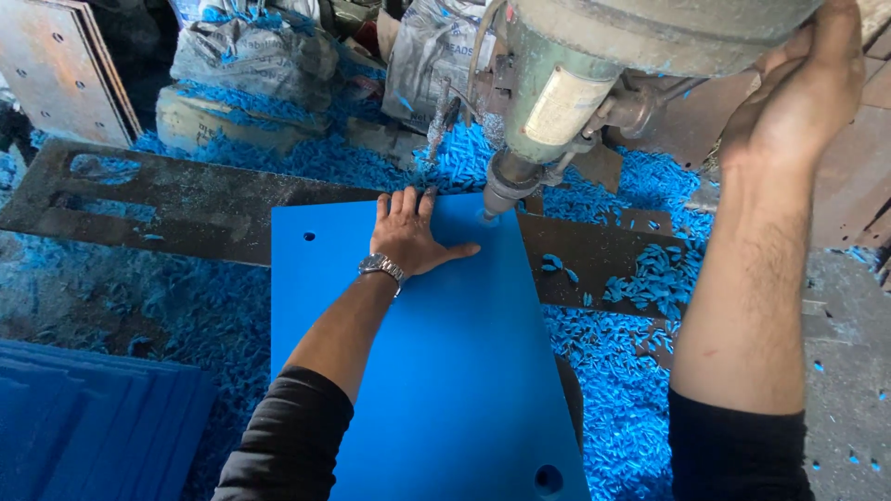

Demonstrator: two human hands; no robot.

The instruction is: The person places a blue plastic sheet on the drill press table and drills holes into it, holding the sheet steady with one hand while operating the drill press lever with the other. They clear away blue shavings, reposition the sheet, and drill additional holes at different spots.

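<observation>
A large blue plastic sheet [455,362] lies flat on a dark metal work table [167,199], with a small hole near its far left corner and a bigger hole near its close right corner. My left hand [408,232] presses flat on the sheet's far edge, fingers spread, a metal watch on the wrist. Just right of that hand, the chuck and bit of a green drill press [557,93] touch the sheet's far right corner. My right hand [807,83] is raised and wrapped around the top of the drill press head.
Blue plastic shavings [640,278] cover the table and floor around the sheet. A stack of blue sheets [83,417] sits at the near left. Grey sacks [251,46] and a rusty drilled metal plate [65,65] stand at the back.
</observation>
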